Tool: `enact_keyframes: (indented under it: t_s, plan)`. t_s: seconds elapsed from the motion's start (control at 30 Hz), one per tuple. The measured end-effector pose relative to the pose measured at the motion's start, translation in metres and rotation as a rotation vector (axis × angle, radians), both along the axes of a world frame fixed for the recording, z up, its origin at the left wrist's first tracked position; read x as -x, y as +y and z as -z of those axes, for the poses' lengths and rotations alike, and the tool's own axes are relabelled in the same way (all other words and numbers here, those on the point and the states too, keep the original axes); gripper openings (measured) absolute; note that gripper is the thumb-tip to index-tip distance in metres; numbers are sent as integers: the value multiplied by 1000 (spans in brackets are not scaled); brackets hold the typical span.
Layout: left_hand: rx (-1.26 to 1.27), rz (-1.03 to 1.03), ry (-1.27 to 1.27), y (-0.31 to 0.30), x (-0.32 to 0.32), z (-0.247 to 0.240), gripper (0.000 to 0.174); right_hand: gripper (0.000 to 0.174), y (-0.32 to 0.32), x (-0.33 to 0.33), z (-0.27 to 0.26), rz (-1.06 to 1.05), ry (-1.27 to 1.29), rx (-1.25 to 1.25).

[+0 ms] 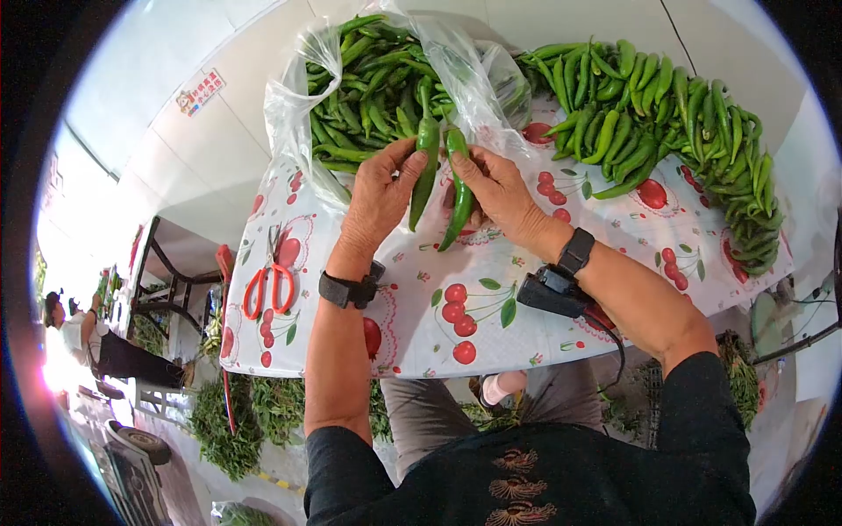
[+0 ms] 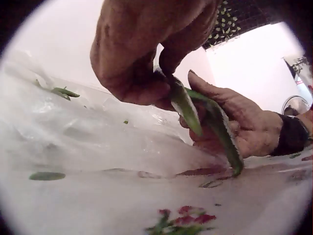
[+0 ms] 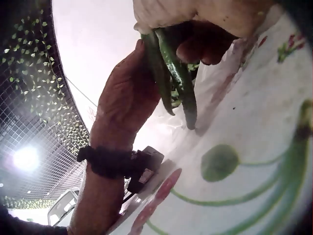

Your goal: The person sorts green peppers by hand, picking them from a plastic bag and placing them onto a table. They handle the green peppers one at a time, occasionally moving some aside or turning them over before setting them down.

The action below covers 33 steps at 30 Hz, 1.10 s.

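Two long green chili peppers hang side by side over the table, tips pointing down. My left hand (image 1: 386, 186) pinches the left green chili pepper (image 1: 424, 175) between thumb and fingers. The other green chili pepper (image 1: 458, 202) is in my right hand (image 1: 502, 191), thumb laid across its upper part. Both hands are close together in front of a clear plastic bag (image 1: 295, 114) full of green chilies (image 1: 373, 92). From the left wrist view, the right hand (image 2: 244, 120) shows behind the two peppers. The right wrist view has the left hand (image 3: 124, 98) beyond them.
Rows of green chilies (image 1: 627, 114) lie along the table's back right. Scissors with red handles (image 1: 270, 285) rest at the left on the cherry-print tablecloth (image 1: 412, 342). Leafy green bundles (image 1: 224, 430) are on the floor, and a person (image 1: 88, 337) is at far left.
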<state>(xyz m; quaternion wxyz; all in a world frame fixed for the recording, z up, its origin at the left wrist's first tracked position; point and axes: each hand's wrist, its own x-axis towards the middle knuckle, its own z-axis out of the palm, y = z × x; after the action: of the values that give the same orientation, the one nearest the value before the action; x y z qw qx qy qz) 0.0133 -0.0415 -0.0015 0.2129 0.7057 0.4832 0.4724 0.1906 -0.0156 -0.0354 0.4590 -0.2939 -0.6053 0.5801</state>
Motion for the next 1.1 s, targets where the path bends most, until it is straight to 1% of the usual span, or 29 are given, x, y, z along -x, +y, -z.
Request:
enact_keyframes:
  t_s: [0.03, 0.07, 0.13, 0.17, 0.23, 0.3, 0.37, 0.47, 0.57, 0.67, 0.77, 0.83, 0.87, 0.93, 0.97, 1.0, 1.07, 1.1]
  plan:
    - [10, 25, -54, 4, -1, 6, 32, 42, -2, 0, -1, -6, 0, -49]
    - [9, 28, -54, 0, -4, 1, 32, 42, -3, 1, -2, -12, 0, -97]
    - [193, 25, -120, -11, -11, -12, 34, 41, -3, 5, 4, -7, 17, -145]
    - [192, 30, -121, -8, -10, -9, 34, 40, -3, 5, 3, -5, 34, -194]
    - [71, 10, -76, -1, -3, 0, 34, 40, -3, 1, 1, -21, 4, -186]
    - [111, 11, -77, -2, -2, -3, 33, 40, -3, 1, 0, -41, -24, -175]
    - [150, 14, -78, -3, -2, -3, 33, 39, -2, 0, 0, 22, -51, -309]
    - [140, 75, -122, -3, -6, 0, 33, 38, -3, -2, -1, 17, -4, -245]
    - [147, 97, -63, -7, -7, -3, 34, 36, -5, -5, -3, 33, -24, -177]
    - [180, 110, -63, -7, -6, -1, 34, 35, 1, -3, 2, 50, -11, -219]
    - [192, 180, -92, -2, -5, 6, 35, 35, 0, -4, 2, 45, 18, -214]
    - [138, 276, -68, 1, -3, 11, 46, 34, 3, -1, 5, 44, 47, -244]
    - [139, 280, -68, 0, -1, 11, 46, 34, 5, 1, 8, 42, 75, -275]
    - [171, 287, -12, -2, -5, 15, 62, 33, 11, 4, 14, 54, 68, -277]
    - [139, 227, 127, -6, -6, 11, 73, 33, 13, 1, 16, 54, 66, -274]
    - [210, 177, 164, -2, -5, 14, 72, 33, 10, -2, 13, 82, 55, -272]
    - [227, 148, 177, -1, -3, 15, 72, 34, 6, -1, 9, 21, 126, -153]
    - [224, 161, 176, -2, -4, 14, 72, 37, 11, 1, 13, 11, 129, -151]
